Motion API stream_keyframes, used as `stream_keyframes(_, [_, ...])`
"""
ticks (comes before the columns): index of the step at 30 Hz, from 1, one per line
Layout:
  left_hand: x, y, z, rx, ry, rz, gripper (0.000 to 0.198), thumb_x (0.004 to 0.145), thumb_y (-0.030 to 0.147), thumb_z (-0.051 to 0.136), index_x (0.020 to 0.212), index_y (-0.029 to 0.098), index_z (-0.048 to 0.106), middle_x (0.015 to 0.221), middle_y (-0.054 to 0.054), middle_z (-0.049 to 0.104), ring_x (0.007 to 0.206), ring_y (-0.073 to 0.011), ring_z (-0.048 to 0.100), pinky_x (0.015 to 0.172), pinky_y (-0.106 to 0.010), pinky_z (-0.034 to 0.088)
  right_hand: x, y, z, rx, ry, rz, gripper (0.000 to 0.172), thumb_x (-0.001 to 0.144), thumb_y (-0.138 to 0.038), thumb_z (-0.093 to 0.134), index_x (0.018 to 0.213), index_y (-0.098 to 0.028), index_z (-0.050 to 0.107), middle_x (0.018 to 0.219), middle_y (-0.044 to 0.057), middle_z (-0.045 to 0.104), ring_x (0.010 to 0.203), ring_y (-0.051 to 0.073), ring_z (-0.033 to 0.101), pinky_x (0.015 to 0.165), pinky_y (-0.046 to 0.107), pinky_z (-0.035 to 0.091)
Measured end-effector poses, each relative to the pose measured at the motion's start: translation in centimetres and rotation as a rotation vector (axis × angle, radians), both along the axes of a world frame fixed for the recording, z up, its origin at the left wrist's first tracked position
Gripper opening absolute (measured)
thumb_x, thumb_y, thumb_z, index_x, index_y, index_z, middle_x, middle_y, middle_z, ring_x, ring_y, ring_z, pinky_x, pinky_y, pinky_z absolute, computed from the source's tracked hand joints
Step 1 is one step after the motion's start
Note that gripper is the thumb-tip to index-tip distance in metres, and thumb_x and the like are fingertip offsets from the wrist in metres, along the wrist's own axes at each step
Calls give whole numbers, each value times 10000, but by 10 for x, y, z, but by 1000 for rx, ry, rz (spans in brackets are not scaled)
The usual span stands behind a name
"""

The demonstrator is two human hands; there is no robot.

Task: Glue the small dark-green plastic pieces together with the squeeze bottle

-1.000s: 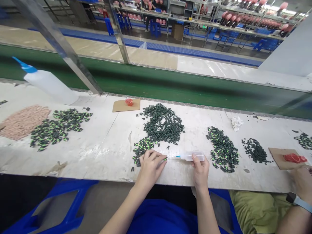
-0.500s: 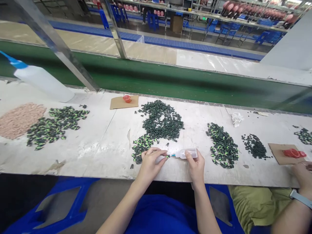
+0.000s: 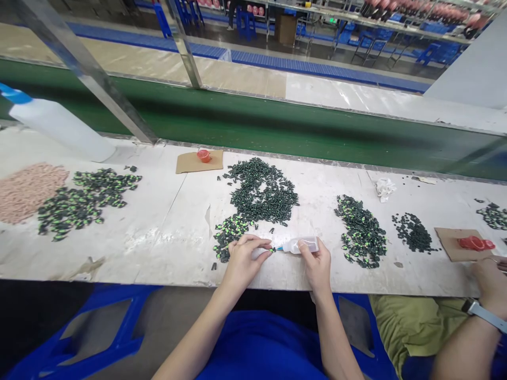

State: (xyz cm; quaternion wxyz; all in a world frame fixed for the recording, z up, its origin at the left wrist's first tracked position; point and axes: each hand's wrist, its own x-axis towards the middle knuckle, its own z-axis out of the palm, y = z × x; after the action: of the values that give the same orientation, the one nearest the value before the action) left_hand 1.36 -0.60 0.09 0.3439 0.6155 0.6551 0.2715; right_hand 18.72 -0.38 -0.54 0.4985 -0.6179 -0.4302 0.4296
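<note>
My left hand (image 3: pixel 244 259) pinches a small dark green part (image 3: pixel 270 249) between thumb and fingertips at the bench's near edge. My right hand (image 3: pixel 317 264) grips a small clear squeeze bottle (image 3: pixel 303 245) lying sideways, its blue tip touching the part. Just left of my left hand lies a small heap of green-and-yellow parts (image 3: pixel 228 234). Behind it spreads a large pile of dark green parts (image 3: pixel 261 190).
Another pile of parts (image 3: pixel 361 231) lies to the right, a smaller one (image 3: pixel 412 233) beyond. A co-worker's hand (image 3: pixel 488 279) rests by cardboard with a red piece (image 3: pixel 475 243). At left: a white bottle (image 3: pixel 55 122), pink heap (image 3: pixel 27 187), green pile (image 3: pixel 81 198). A red cap (image 3: pixel 203 154) sits on cardboard.
Both hands have drawn slightly closer together with bottle tip staying against the pinched part. The view has tilted down a little; the co-worker's hand has shifted slightly.
</note>
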Motion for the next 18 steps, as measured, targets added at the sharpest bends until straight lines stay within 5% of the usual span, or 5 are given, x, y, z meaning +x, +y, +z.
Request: stream_keyframes(18, [1,0,5,-25,15,15,171,717,158,728,847,270,723,874,10,755,1009,-247,612,898,-438,322,-2,-1,3,11,-43,-11,272,729,-435,619,652,-194,521,587,-30,540,571,136,487,536,245,399])
